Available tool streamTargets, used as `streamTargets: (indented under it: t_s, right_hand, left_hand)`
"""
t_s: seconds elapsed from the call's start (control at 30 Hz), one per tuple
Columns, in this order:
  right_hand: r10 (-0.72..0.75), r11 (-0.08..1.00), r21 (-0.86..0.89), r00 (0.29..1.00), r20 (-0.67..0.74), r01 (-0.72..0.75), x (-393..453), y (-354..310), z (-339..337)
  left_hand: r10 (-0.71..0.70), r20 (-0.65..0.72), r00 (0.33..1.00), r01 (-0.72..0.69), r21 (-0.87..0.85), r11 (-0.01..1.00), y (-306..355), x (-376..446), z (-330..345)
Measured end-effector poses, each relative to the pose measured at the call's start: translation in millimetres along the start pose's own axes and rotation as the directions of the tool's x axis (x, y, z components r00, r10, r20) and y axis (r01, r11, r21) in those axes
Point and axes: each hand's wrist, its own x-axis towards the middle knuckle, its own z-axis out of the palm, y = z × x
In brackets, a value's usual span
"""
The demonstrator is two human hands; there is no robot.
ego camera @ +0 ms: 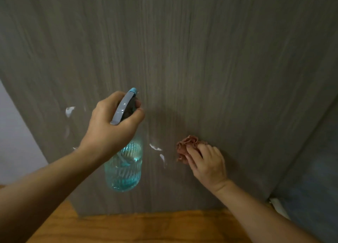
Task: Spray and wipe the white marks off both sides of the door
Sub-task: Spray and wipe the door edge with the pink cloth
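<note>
Left hand (111,122): we grip the clear blue plastic spray bottle (123,167), nozzle aimed at the grey wood-grain door (201,60).
Right hand (206,162): our fingers clutch the crumpled pink cloth (186,147) against the door.
Progress: white marks (69,111) remain left and centre; the other side is unseen.

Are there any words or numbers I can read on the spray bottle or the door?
None can be read.
Clear blue plastic spray bottle: only ribbed plastic shows, no label.
Grey wood-grain door: only white marks, no writing.
Crumpled pink cloth: no print visible.
</note>
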Motion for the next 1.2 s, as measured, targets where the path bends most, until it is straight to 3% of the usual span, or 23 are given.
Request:
streamTargets:
  t_s: [0.1,0.2,0.27,0.47,0.67,0.97,1.2]
  right_hand:
    - [0.040,0.999,0.036,0.998,-0.038,-0.038,32,11,-22]
    - [0.209,0.977,0.088,0.964,-0.167,-0.197,72,16,-42]
    - [0.251,0.966,0.125,0.938,-0.240,-0.226,101,20,-54]
    - [0.093,0.994,0.086,0.955,-0.282,-0.071,174,30,-77]
    - [0.024,1.000,0.014,0.982,-0.187,-0.021,202,48,-84]
    - [0.173,0.984,0.081,0.971,-0.163,-0.161,194,23,-75]
    - [0.255,0.963,0.181,0.895,-0.365,-0.201,215,-32,-42]
  left_hand:
    - [0.045,0.111,0.993,-0.052,0.061,0.997,-1,-2,-2]
    - [0.034,0.131,0.991,-0.039,0.040,0.998,-16,-13,-4]
    - [-0.002,0.124,0.992,0.000,0.022,1.000,-28,-21,-3]
    - [-0.038,0.048,0.998,0.040,-0.036,0.999,-41,-37,-9]
    - [-0.057,0.017,0.998,0.058,-0.061,0.996,-29,-34,-11]
    - [-0.086,-0.033,0.996,0.080,-0.153,0.985,-23,-34,-18]
    - [-0.092,-0.070,0.993,0.083,-0.124,0.989,-48,-46,-22]
